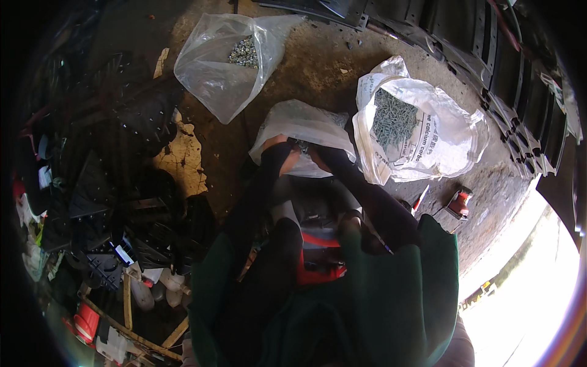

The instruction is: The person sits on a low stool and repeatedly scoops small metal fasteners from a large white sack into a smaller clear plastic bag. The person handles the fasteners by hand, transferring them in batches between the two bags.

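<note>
My left hand (290, 160) and my right hand (317, 160) meet at the near side of a clear plastic bag (292, 113) between my knees. Small dark metal pieces (299, 145) show between the hands; their kind is too small to make out. The left fingers are curled in toward these pieces. Of the right hand only part shows past the dark sleeve, its fingers bent inward and partly hidden. Right of the hands, an open white woven sack (449, 144) holds many grey screws or bolts (394, 119).
Ahead on the left lies another clear plastic bag (208, 64) with small metal nuts (244, 53). A red and black tool (458, 203) rests on the floor to the right. Dark metal panels (458, 30) line the far right. Black parts (98, 202) and a red cup (85, 322) are at left.
</note>
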Demonstrator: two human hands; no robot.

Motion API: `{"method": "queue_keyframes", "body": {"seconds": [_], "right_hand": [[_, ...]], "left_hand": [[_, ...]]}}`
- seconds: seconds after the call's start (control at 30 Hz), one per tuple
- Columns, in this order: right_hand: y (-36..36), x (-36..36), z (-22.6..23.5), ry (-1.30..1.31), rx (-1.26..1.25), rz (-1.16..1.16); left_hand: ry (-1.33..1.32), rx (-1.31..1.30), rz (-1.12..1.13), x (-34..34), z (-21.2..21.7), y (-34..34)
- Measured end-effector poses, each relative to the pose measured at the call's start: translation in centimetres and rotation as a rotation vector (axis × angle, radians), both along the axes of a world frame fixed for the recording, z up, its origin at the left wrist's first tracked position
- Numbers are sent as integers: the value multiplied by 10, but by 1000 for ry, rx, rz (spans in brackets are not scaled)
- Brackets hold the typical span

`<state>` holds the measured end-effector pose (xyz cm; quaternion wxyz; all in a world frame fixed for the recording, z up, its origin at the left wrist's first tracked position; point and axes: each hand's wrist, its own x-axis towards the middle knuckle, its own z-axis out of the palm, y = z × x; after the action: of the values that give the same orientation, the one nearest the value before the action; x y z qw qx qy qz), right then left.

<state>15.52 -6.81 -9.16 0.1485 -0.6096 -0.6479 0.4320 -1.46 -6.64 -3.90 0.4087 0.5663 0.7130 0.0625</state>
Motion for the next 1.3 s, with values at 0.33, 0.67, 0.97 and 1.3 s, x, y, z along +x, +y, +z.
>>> {"method": "queue_keyframes", "body": {"seconds": [0.33, 0.67, 0.97, 1.3], "right_hand": [[36, 15, 88, 877, -944, -181], [47, 1, 135, 875, -1062, -433], [35, 6, 139, 1144, -1009, -351], [28, -15, 163, 274, -420, 124]], "left_hand": [[-1308, -433, 863, -19, 21, -1], [-1398, -582, 879, -11, 35, -1], [-1517, -538, 1130, 1, 31, -13], [-1485, -673, 1191, 4, 47, -2]]}}
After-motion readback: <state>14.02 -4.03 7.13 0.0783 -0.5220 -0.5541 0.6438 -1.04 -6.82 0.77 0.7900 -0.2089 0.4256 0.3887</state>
